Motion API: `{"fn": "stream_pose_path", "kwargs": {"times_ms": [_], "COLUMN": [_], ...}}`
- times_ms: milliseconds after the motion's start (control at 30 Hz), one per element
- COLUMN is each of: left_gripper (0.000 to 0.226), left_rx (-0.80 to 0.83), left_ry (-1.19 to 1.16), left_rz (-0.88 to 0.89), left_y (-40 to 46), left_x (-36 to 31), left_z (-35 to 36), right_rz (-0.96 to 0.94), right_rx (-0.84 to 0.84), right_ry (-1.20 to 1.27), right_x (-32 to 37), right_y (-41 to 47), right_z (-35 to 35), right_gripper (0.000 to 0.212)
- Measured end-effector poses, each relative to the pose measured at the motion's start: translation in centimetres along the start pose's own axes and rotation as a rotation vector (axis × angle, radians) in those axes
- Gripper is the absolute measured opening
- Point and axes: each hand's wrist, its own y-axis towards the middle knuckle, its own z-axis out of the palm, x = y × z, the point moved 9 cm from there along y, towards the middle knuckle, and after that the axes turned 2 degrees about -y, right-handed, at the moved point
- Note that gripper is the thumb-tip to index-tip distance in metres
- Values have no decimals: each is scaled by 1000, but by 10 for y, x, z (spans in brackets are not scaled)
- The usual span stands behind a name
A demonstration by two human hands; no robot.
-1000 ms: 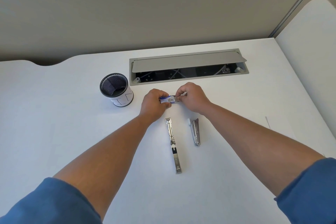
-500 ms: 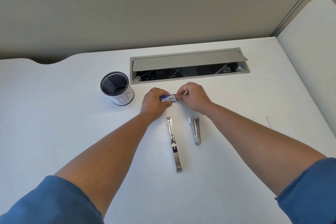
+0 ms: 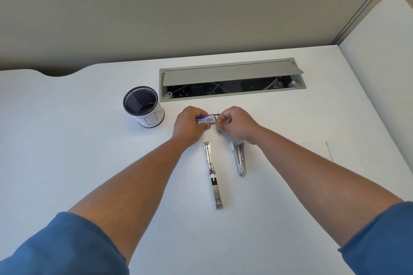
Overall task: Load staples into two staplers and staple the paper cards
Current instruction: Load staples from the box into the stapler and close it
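My left hand (image 3: 190, 124) holds a small blue and white staple box (image 3: 206, 119) just above the white desk (image 3: 67, 163). My right hand (image 3: 237, 124) pinches the box's right end, where a metal strip of staples (image 3: 218, 128) sticks out between the fingers. Below the hands lie two silver staplers. The left stapler (image 3: 213, 174) is folded fully open and lies flat. The right stapler (image 3: 239, 158) is shorter and partly open, close under my right wrist. No paper cards are clearly visible.
A black mesh pen cup (image 3: 144, 106) with a white label stands left of the hands. An open grey cable tray (image 3: 230, 79) is set into the desk behind them. A partition wall runs along the back. A thin line (image 3: 329, 150) marks the desk at right.
My right hand has drawn slightly away from the box, and a strip of staples now shows at its fingertips. The staplers and cup have not moved.
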Motion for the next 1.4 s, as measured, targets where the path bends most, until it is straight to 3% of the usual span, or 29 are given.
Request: {"fn": "stream_pose_path", "kwargs": {"times_ms": [67, 200, 800, 1400], "left_gripper": [36, 35, 36, 42], "left_rx": [2, -1, 8, 15], "left_ry": [4, 6, 110, 66], "left_rz": [0, 0, 11, -54], "left_y": [0, 0, -2, -5], "left_x": [0, 0, -12, -21], "left_z": [0, 1, 6, 7], "right_rz": [18, 77, 216, 172], "right_rx": [-85, -165, -184, -195], "right_ry": [86, 122, 209, 230], "right_x": [-5, -19, -28, -26], "right_y": [1, 6, 16, 2], "right_z": [-6, -12, -5, -7], "right_gripper": [9, 20, 8, 10]}}
